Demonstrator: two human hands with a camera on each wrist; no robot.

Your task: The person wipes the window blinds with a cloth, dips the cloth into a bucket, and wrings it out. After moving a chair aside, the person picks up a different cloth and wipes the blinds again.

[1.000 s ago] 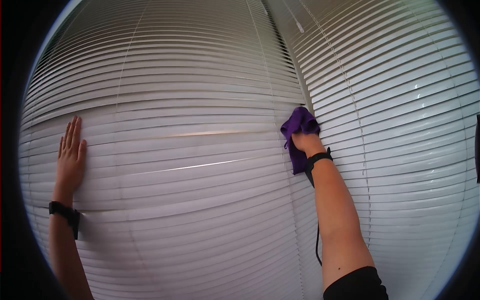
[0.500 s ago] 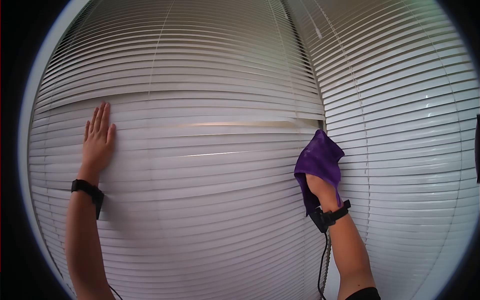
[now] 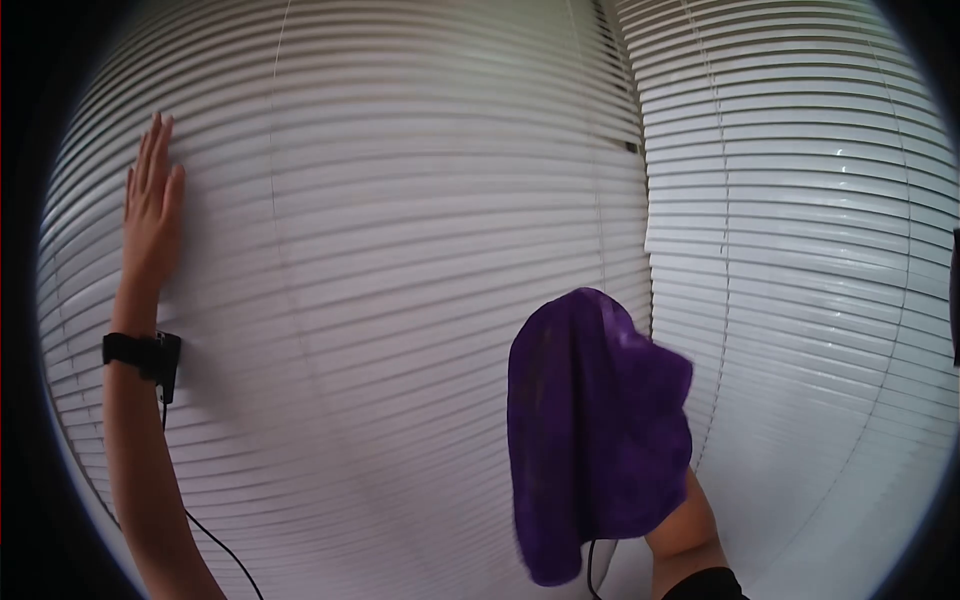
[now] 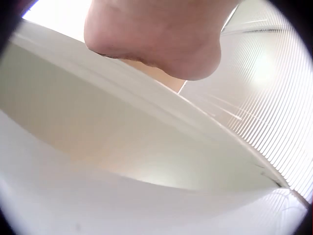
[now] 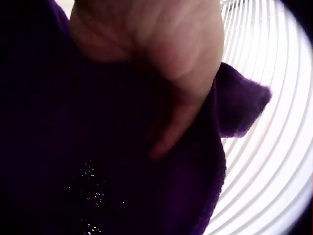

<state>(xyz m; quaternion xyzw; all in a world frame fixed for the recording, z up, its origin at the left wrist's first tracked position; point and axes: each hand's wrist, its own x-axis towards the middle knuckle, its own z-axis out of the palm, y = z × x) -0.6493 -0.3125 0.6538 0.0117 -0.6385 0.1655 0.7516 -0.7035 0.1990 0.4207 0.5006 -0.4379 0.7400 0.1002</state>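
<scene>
My left hand [image 3: 153,205] rests on the white slatted blind [image 3: 430,230] at the left of the head view, its fingers straight and pointing up. In the left wrist view only the base of that hand [image 4: 156,36] shows, close over pale slats. A purple cloth [image 3: 600,430] hangs spread out in front of the blind, right of centre. Behind it my right hand is hidden in the head view. The right wrist view shows the right hand [image 5: 161,54] holding the cloth, its thumb [image 5: 178,127] lying along the dark fabric.
A second blind [image 3: 800,200] meets the first at a corner on the right. Thin cords [image 3: 275,150] run down the slats. Each wrist wears a black strap with a camera; a cable [image 3: 225,550] trails below the left one.
My right hand has come down and back from the corner, and the cloth now hangs open, larger in view. My left hand stays flat on the blind; the view has shifted.
</scene>
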